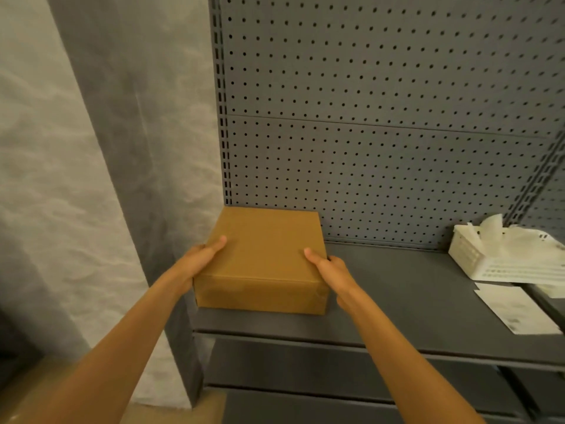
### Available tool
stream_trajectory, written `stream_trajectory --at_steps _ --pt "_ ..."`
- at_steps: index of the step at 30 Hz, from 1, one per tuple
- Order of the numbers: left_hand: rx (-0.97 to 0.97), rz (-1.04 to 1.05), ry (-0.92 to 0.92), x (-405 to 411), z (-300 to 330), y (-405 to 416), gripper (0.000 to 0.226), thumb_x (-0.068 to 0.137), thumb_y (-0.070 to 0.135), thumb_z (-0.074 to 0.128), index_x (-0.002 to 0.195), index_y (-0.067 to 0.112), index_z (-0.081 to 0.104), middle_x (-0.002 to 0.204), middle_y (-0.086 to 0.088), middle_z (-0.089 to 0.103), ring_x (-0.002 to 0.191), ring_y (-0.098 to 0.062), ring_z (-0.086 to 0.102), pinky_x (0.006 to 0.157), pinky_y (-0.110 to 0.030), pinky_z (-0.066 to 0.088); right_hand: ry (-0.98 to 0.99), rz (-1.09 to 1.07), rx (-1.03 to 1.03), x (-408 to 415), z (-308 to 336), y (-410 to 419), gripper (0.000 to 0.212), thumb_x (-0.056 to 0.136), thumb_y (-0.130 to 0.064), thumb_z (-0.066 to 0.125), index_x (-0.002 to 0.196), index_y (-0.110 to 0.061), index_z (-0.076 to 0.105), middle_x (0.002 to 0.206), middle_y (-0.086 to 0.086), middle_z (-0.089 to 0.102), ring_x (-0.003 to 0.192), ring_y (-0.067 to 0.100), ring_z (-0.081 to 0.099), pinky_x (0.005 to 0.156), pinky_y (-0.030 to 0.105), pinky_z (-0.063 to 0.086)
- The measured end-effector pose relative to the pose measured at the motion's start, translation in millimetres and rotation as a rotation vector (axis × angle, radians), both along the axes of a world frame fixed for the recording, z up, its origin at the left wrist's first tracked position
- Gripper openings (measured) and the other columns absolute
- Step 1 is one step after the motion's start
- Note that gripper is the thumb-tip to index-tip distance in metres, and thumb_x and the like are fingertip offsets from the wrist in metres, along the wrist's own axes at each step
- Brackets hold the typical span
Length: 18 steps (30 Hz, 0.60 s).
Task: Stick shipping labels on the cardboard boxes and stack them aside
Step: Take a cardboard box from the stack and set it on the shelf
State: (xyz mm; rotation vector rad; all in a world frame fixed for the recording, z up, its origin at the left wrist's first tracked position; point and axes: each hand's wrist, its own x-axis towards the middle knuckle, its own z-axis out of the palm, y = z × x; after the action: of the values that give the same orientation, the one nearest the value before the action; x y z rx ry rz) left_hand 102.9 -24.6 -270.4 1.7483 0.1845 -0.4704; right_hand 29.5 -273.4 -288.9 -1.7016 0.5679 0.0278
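While I hold it from both sides, the plain brown closed cardboard box point(263, 258) sits at the far left end of the dark grey metal shelf point(397, 289), back edge close to the grey perforated pegboard back panel point(382, 123). My left hand point(200, 260) clasps the box's left side, thumb flat on the top face, other fingers wrapped down the side & mostly hidden. My right hand point(331, 267) does the same on the right side: thumb lying on top, fingers curled round the edge, out of sight. Box top shows no label from this angle; other faces can't be checked.

Right end of shelf, well apart from box: white slotted plastic basket point(467, 252) w/ crumpled pale backing paper point(495, 231) sticking out of it. Just in front of the basket, white printed label sheets point(516, 307) lie flat on the shelf, print too small to read.

Left of the shelving: grey mottled wall point(76, 148). Tan surface point(24, 393) at bottom left corner, can't tell what it is.
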Motion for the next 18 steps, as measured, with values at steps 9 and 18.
stream_trajectory --at_steps 9,18 --pt "-0.031 -0.012 -0.107 -0.9 -6.8 -7.6 0.057 0.089 0.046 0.058 0.134 0.011 0.048 0.121 -0.009 0.061 0.098 -0.025 0.060 0.086 -0.036 0.047 -0.103 -0.061 0.022 -10.6 -4.3 -4.7 0.052 0.088 -0.047 0.060 0.128 -0.018 0.049 0.122 0.001 0.059 0.109 0.021 0.057 0.095 0.037 0.047" --pt "-0.113 -0.118 -0.205 -26.7 -5.8 -94.0 0.060 0.086 0.049 0.060 0.136 0.020 0.045 0.128 -0.002 0.058 0.112 -0.024 0.057 0.100 -0.042 0.045 -0.196 -0.279 0.032 -75.5 15.4 -69.6 0.051 0.090 -0.037 0.060 0.135 -0.017 0.046 0.122 0.001 0.059 0.102 0.020 0.059 0.089 0.034 0.046"
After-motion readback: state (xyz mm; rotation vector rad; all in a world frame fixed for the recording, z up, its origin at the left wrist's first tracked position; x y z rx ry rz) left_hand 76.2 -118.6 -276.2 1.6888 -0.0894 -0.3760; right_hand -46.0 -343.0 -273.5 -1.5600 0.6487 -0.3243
